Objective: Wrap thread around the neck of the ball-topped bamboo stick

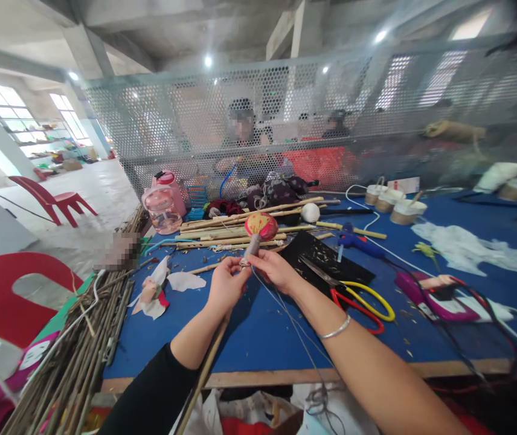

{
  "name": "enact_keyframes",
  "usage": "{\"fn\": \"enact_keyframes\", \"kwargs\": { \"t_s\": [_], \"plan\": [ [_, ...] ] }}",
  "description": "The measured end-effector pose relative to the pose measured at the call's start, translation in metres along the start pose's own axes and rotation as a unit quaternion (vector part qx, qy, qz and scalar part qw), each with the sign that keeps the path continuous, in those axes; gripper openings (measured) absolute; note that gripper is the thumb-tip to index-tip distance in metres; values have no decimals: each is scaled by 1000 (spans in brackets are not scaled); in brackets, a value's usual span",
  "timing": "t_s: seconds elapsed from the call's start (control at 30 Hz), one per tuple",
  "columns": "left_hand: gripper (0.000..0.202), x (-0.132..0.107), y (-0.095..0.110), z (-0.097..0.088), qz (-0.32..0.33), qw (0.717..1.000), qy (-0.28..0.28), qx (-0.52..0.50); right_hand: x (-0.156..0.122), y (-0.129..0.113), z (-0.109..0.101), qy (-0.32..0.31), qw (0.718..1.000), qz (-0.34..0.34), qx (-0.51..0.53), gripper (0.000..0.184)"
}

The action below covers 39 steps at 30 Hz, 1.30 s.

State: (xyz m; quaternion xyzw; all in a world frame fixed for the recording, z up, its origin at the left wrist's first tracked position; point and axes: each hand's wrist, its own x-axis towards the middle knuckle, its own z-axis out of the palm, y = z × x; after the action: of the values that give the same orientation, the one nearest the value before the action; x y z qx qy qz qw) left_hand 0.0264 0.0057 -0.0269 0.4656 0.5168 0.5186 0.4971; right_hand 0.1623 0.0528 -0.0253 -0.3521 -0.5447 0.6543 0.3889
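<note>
Left hand (226,285) and right hand (275,269) both pinched shut on stick (208,362), just below its red-yellow ball (261,225). Stick held tilted above blue table (258,332). Thread (292,323) trails from right fingers. Scissors (337,289) near, right of right hand.

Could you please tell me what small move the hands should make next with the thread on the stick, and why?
Probably draw the thread taut with the right hand and lay a turn just under the red and yellow head. The left hand pinches the stick there, both hands' fingertips meet at that neck, and the thread hangs loose past the table edge.
</note>
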Motion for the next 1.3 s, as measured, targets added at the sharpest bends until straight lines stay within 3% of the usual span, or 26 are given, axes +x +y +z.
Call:
{"fn": "enact_keyframes", "kwargs": {
  "t_s": [0.13, 0.27, 0.47, 0.67, 0.77, 0.83, 0.93, 1.03, 1.17, 1.3],
  "plan": [
    [32, 8, 1, -8, 6, 999, 26, -27, -5, -5, -1, 27, 999, -21, -16, 35],
    [35, 9, 6, -11, 2, 998, 11, -67, -8, -9, 2, 51, 998, -21, 19, 32],
    [40, 1, 16, -11, -37, 976, -83, -196, -7, -11, 0, 34, 996, -4, 79, 35],
    [29, 0, 14, -7, -134, 933, -166, -291, -5, -7, -7, -61, 990, 4, 125, 39],
    [29, 3, 4, -3, -192, 943, -181, -203, -1, 0, -11, -66, 992, 26, 108, 37],
    [39, 4, -4, 0, -174, 970, -150, -81, 2, 5, -13, -34, 996, 36, 75, 35],
    [40, 3, -9, 2, -39, 996, -33, 72, 4, 9, -11, 9, 998, 49, 35, 33],
    [41, 2, -10, 0, 75, 984, 42, 154, 4, 9, -4, 28, 998, 48, 22, 30],
    [25, 5, -10, -3, 78, 975, 46, 202, 2, 7, 3, 38, 999, 25, 3, 31],
    [26, 5, -7, -6, 49, 987, 28, 148, 2, 8, 0, 18, 1000, 12, 1, 35]
  ]
}}
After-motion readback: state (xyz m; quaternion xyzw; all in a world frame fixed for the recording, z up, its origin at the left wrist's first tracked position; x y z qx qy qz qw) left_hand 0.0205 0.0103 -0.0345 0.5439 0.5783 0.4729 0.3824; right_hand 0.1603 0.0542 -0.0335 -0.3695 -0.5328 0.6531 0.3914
